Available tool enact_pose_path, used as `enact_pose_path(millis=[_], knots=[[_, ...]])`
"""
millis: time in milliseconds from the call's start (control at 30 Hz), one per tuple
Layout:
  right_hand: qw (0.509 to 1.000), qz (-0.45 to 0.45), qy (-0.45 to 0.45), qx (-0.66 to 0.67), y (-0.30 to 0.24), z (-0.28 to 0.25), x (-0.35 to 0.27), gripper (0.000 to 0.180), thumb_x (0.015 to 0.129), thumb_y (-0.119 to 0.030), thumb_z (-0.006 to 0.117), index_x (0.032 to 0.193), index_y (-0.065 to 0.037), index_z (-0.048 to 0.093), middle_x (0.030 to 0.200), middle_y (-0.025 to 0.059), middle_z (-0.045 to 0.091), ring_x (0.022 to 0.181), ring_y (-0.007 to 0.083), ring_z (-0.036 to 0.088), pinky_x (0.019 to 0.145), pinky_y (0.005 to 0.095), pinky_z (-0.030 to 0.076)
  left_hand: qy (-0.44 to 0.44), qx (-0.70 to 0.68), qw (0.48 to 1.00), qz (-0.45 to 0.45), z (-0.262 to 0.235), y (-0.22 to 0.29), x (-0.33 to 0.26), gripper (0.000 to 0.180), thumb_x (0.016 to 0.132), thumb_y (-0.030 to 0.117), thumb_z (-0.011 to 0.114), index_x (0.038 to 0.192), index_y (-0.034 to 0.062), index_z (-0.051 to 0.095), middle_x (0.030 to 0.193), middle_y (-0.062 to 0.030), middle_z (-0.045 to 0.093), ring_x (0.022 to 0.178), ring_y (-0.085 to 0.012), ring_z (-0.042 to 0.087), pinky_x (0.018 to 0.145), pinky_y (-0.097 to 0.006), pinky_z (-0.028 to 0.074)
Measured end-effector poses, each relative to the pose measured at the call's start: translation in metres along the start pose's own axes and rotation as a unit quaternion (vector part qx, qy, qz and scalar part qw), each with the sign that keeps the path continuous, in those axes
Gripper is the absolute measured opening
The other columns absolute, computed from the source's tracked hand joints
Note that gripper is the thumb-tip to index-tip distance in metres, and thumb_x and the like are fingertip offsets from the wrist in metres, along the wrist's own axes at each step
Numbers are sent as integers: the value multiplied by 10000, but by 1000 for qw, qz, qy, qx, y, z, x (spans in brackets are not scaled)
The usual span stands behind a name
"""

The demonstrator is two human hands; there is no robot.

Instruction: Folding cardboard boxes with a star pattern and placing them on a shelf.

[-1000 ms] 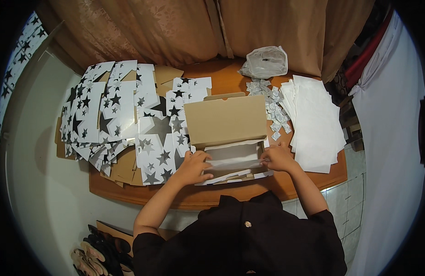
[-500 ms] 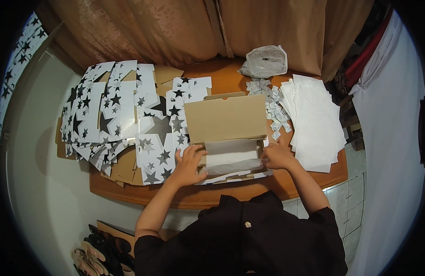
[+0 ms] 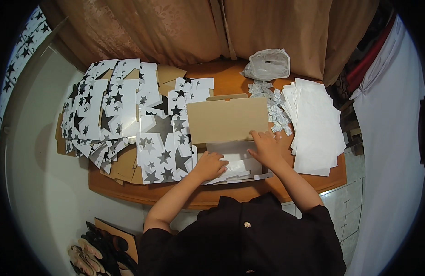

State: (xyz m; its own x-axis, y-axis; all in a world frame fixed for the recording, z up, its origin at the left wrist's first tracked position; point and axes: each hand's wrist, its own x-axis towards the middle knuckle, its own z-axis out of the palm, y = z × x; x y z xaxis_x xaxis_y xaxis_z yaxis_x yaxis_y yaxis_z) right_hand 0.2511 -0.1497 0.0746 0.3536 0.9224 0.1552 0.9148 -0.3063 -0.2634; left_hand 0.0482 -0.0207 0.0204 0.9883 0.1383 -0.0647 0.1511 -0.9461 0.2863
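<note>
Wooden table bears star-printed flats, open box, white sheets.

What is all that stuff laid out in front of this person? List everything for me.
Open box: one, brown flap raised, white inside, centre of table.
Star-printed flat cartons: many, white with black stars, spread over the left of the table.
White sheets: one stack, right of the box.
Small sachets: a scattered pile, whitish, between box and sheets.
Plastic bag: one, clear-white, at the back.
Table: one, orange-brown wood.
Curtain: brown, behind.
Footwear: dark, on the floor, lower left.
Left hand: in the box.
Right hand: on the box's right part.
</note>
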Motion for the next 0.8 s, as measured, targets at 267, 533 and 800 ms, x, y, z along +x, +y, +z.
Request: enact_pose_path(millis=[267, 533, 800], knots=[[993, -95, 61, -33, 4, 37, -20, 76, 737, -95, 580, 733, -121, 652, 767, 37, 558, 854, 215, 537, 854, 488, 288, 118, 84, 988, 47, -1, 2, -1, 162, 712, 232, 681, 838, 134, 653, 779, -42, 503, 785, -209, 506, 687, -363, 362], [972, -174, -150, -39, 15, 52, -35, 99, 723, -140, 613, 784, -143, 691, 854, 41, 608, 929, 225, 546, 969, 512, 255, 261, 43, 954, 144, -23, 7, -6, 151, 696, 164, 699, 819, 129, 618, 794, -15, 533, 782, -198, 531, 681, -344, 386], [943, -132, -307, -13, 8, 36, -15, 219, 736, -260, 617, 915, -147, 675, 939, 56, 625, 987, 243, 565, 946, 525, 248, -82, 33, 991, 104, 4, -13, -1, 244, 687, 238, 734, 920, 184, 686, 880, 1, 608, 894, -178, 574, 765, -343, 420]])
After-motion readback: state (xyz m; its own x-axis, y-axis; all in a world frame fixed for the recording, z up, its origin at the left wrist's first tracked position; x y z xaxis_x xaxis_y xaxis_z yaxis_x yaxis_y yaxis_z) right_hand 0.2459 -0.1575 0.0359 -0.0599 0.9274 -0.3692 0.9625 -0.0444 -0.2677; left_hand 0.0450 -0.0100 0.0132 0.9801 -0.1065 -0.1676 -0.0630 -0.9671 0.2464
